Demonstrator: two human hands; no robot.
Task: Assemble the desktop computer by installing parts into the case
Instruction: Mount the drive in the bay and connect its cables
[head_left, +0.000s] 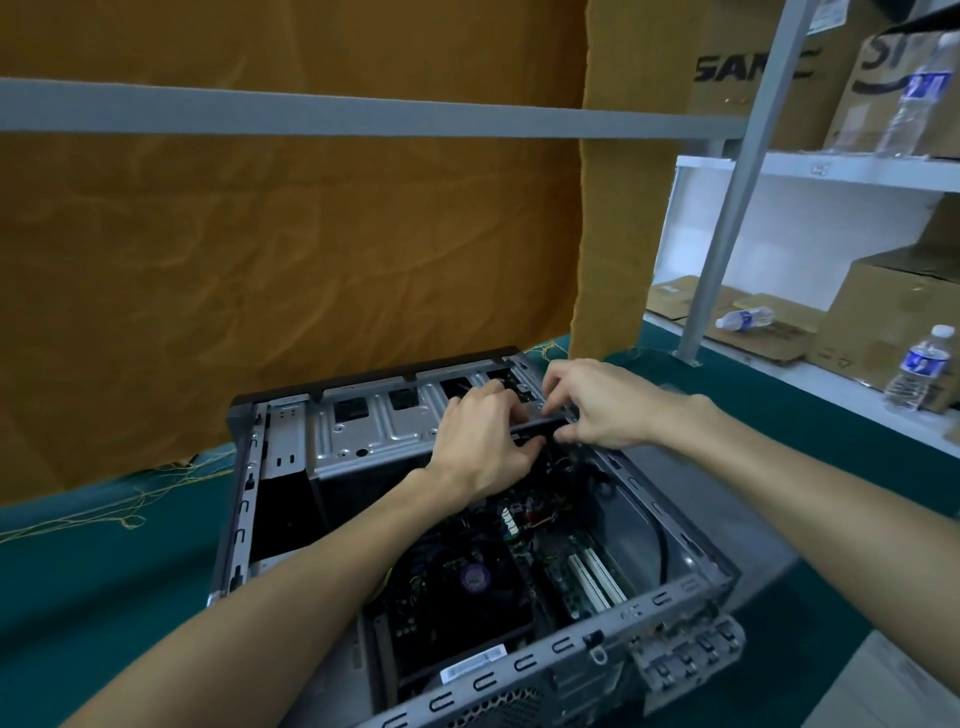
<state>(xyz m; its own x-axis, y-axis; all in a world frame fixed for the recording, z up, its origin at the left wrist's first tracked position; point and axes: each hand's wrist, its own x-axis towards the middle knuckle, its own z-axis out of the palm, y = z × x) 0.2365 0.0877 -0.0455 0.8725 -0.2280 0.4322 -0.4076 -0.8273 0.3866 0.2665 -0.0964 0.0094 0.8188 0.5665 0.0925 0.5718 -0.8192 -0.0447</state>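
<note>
Partly, the work is concealed: the fingertips of both hands are buried at the far right corner of the open computer case (332, 441), toward one o'clock from the frame's centre, and what they meet there cannot be fully made out. A dark bar-like part (537, 430) is seen between the hands, lying across the case's upper edge; its ends are covered by fingers and its identity cannot be told. The left hand (483, 441) is reached in from seven o'clock, palm down, its fingers curled over the part's near edge, apparently gripping it. The right hand (597, 405) is brought in from four o'clock, wrist bent, fingers curled and pinched at the part's right end against the case rim. The case is laid on its side on a green-covered table (78, 582), at six o'clock in the view, its lower edge cut off by the frame. Inside, a motherboard (550, 566) with a fan (475, 577) is dimly visible; cables near the hands are blurred. An orange cloth (260, 249) is hung behind. Shelves at three o'clock carry cardboard boxes (883, 322) and water bottles (919, 369).
</note>
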